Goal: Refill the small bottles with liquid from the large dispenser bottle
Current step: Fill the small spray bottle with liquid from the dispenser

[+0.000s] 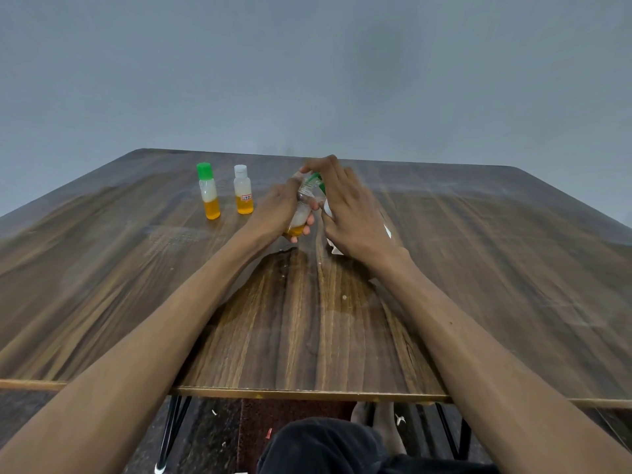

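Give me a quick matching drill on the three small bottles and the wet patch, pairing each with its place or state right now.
Things:
1. green-capped bottle
2. white-capped bottle
3. third small bottle
4. wet patch

Places or states:
A. held tilted in the left hand, right hand at its green top
B. standing farthest left on the table
C. spread on the table between the forearms
D. standing upright, small label on its front

Pairs: 1-B, 2-D, 3-A, 4-C
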